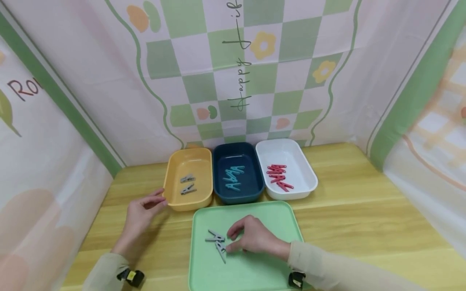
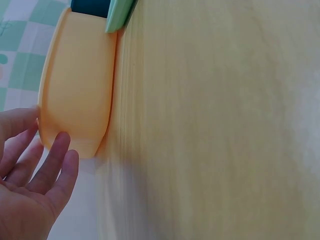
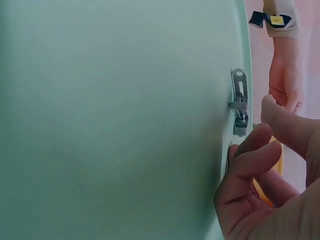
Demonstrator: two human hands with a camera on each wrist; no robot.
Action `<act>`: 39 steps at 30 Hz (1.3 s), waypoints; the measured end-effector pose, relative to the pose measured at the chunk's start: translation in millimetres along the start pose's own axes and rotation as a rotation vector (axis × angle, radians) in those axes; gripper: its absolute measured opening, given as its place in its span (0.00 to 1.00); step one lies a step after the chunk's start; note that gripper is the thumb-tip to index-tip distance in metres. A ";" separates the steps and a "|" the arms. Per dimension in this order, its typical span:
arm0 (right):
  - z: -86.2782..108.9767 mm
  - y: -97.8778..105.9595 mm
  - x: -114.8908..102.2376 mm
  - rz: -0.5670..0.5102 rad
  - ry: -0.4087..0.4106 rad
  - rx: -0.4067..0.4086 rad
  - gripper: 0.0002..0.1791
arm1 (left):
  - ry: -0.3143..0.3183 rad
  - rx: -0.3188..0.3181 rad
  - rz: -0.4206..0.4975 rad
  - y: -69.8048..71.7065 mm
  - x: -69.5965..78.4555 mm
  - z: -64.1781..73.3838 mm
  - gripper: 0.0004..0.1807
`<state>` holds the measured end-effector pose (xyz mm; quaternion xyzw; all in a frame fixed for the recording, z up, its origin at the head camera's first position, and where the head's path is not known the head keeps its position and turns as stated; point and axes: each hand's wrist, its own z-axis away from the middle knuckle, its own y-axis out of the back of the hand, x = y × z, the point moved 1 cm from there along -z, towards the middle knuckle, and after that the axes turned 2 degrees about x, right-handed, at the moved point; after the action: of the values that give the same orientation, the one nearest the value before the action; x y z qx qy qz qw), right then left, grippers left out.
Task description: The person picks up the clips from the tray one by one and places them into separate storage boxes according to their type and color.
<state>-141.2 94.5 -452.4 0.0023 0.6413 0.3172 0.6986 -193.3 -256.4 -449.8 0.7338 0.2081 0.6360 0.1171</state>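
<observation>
Two grey clothespins lie close together on the light green tray (image 1: pixel 262 275), one clothespin (image 1: pixel 217 236) behind the other clothespin (image 1: pixel 220 249). My right hand (image 1: pixel 255 236) is over the tray just right of them, thumb and index finger parted, with the thumb tip close to the front one. In the right wrist view a grey clothespin (image 3: pixel 240 102) stands out beyond the fingers, and nothing sits between thumb and fingers. My left hand (image 1: pixel 142 212) touches the near left corner of the yellow bin (image 1: pixel 189 205), its fingers loosely spread in the left wrist view.
Two grey clothespins (image 1: pixel 188 188) lie in the yellow bin. Beside it, a dark blue bin (image 1: pixel 238 198) holds several teal clothespins (image 1: pixel 233 178), and a white bin (image 1: pixel 309 184) holds several red clothespins (image 1: pixel 278 178). A printed cloth (image 1: pixel 236 81) hangs behind the wooden table (image 1: pixel 364 226).
</observation>
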 end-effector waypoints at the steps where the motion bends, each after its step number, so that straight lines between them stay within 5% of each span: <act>1: 0.3 -0.7 0.0 0.004 0.005 -0.002 0.15 | -0.004 0.000 0.001 0.3 0.1 -0.1 0.11; 15: -0.3 -3.4 -0.3 0.094 0.078 0.018 0.07 | -0.002 -0.003 0.004 0.8 0.7 -1.0 0.11; 24: -0.7 -9.0 0.3 0.092 0.054 -0.016 0.15 | 0.010 -0.008 0.007 0.2 -0.6 -1.1 0.11; 39: 1.5 -0.2 -0.7 0.182 0.123 -0.003 0.10 | -0.017 0.004 0.011 0.9 -0.3 -0.9 0.09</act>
<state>-139.8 94.6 -451.6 0.0398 0.6797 0.3798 0.6262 -194.1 -257.4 -449.6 0.7407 0.2044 0.6298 0.1137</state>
